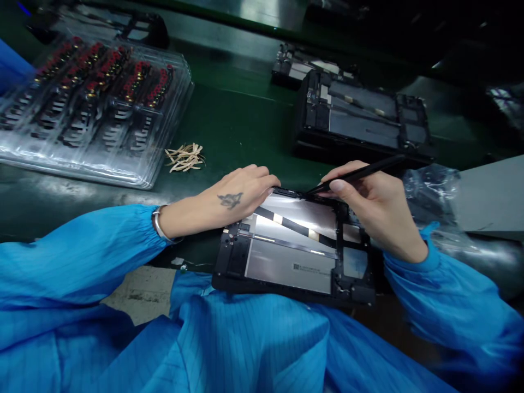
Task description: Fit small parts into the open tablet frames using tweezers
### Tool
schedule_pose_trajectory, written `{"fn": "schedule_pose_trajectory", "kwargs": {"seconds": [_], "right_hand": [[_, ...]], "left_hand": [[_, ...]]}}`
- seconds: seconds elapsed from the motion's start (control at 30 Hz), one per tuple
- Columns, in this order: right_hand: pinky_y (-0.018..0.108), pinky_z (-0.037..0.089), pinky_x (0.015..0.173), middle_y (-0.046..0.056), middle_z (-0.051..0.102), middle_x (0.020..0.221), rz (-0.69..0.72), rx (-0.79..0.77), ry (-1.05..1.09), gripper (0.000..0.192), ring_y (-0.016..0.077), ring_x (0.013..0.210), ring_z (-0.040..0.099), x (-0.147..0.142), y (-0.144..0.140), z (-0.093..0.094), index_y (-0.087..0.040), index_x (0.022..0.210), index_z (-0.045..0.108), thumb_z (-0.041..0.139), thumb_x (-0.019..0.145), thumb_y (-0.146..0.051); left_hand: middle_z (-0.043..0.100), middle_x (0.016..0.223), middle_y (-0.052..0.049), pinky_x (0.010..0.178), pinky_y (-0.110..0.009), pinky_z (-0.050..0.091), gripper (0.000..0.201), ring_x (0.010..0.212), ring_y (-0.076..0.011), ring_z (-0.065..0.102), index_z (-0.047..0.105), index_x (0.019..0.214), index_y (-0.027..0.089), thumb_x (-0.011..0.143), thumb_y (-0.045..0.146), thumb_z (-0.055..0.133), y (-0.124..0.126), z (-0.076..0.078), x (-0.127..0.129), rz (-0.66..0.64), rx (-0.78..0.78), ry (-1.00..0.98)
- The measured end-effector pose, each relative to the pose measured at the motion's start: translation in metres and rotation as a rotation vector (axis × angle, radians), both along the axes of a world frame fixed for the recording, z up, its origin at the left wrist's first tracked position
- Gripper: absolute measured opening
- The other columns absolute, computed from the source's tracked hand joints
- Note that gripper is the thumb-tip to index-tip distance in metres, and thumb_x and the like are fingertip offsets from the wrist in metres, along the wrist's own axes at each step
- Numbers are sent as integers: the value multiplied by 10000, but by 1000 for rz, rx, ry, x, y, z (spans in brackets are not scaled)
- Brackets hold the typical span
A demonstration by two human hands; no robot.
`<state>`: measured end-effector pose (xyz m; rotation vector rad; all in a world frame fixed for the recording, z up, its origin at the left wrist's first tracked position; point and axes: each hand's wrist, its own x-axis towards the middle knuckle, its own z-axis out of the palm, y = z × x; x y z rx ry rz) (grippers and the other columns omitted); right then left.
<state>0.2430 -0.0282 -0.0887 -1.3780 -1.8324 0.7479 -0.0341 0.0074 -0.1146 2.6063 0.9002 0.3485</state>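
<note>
An opened tablet [286,267], showing its silvery inner plate and a dark ribbon cable, lies in front of me at the near edge of the bench. My left hand [241,191] has its fingers bent over the tablet's far edge, gripping it near the left corner; the fingertips are partly hidden. Pinched in my right hand [372,202] are black tweezers [368,168], slanting down to the left. Their tip meets the tablet's far edge, right of my left fingers. Whether the tip holds anything is too small to tell.
Clear plastic trays [159,147] with rows of small red-and-black parts are stacked at the left. Beside them lies a pile of beige strips [185,158]. More opened tablets [364,117] are stacked behind my right hand. Crumpled clear plastic [434,191] sits at the right.
</note>
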Motion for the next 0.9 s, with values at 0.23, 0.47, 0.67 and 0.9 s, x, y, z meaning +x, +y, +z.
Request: {"fn": "schedule_pose_trajectory", "kwargs": {"seconds": [0.23, 0.47, 0.67, 0.9], "right_hand": [[344, 626, 709, 37, 744, 942, 3, 5, -2, 254, 214, 832, 755, -3, 0, 0, -260, 970, 754, 713, 978, -510], [339, 607, 701, 35, 738, 949, 5, -18, 10, 233, 210, 830, 749, -5, 0, 1, -259, 966, 754, 723, 973, -489], [364, 650, 772, 41, 731, 950, 0, -78, 101, 230, 213, 843, 750, -6, 1, 1, -244, 958, 760, 754, 956, -474], [381, 698, 851, 21, 701, 973, -47, -145, 273, 195, 204, 911, 736, 2, 4, -7, -259, 970, 765, 770, 946, -452]], "left_hand": [[658, 1142, -90, 933, -349, 503, 310, 1066, -223, 622, 634, 1276, 150, 1126, 235, 377, 0, 1, 1, 1, 4, 11], [657, 1145, -94, 936, -353, 502, 318, 1064, -226, 621, 637, 1271, 149, 1123, 244, 372, 0, 2, 2, 6, -5, 12], [663, 1140, -97, 935, -345, 501, 319, 1063, -225, 625, 635, 1262, 149, 1118, 243, 366, 0, 1, 1, 6, -8, 10], [666, 1156, -103, 946, -351, 498, 327, 1075, -227, 624, 638, 1262, 152, 1122, 247, 359, -1, 1, 0, 3, -1, -9]]}}
